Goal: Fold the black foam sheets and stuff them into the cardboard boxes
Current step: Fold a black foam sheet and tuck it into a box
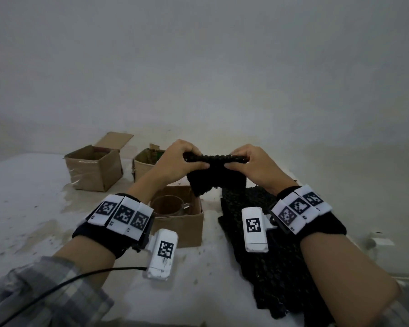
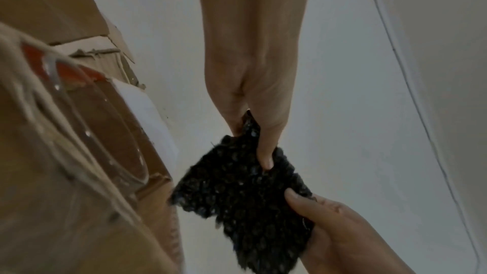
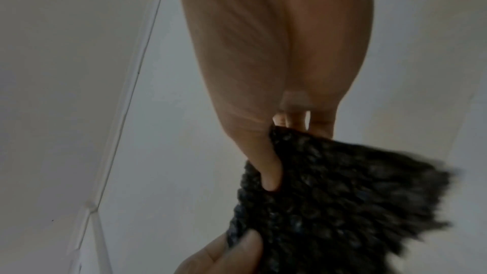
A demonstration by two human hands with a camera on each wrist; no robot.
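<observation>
A folded black foam sheet hangs in the air between both hands, above the table. My left hand pinches its left top corner and my right hand pinches the right top corner. In the left wrist view my left hand grips the foam sheet with thumb and fingers, and the right hand holds its far edge. The right wrist view shows my right hand pinching the foam sheet. A nearby open cardboard box sits below the sheet.
A clear glass jar stands inside the near box. Two more open cardboard boxes stand further back left. A pile of black foam sheets lies on the white table at right. A white wall rises behind.
</observation>
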